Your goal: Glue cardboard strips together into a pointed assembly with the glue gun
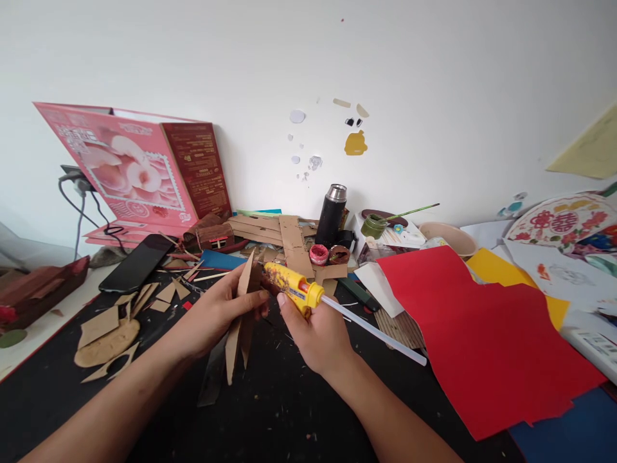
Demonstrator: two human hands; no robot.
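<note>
My left hand (222, 308) is closed around a narrow folded-looking cardboard piece (234, 350), held upright over the black tabletop (289, 418). In my right hand (322, 334) is a yellow glue gun (292, 283) spattered with brown marks. A long whitish glue stick (380, 334) sticks out of its back end toward the lower right. The glue gun's front points at the upper part of the cardboard; whether its nozzle touches is hidden. Under the cardboard lies a dark ruler-like strip (212, 376).
Cardboard scraps (103, 328) and a black phone (137, 262) lie at left, before a pink box (139, 173). Behind my hands stand a black thermos (331, 215), a red paint pot (319, 254) and a green jar (374, 226) with a brush. Red paper (482, 334) covers the right.
</note>
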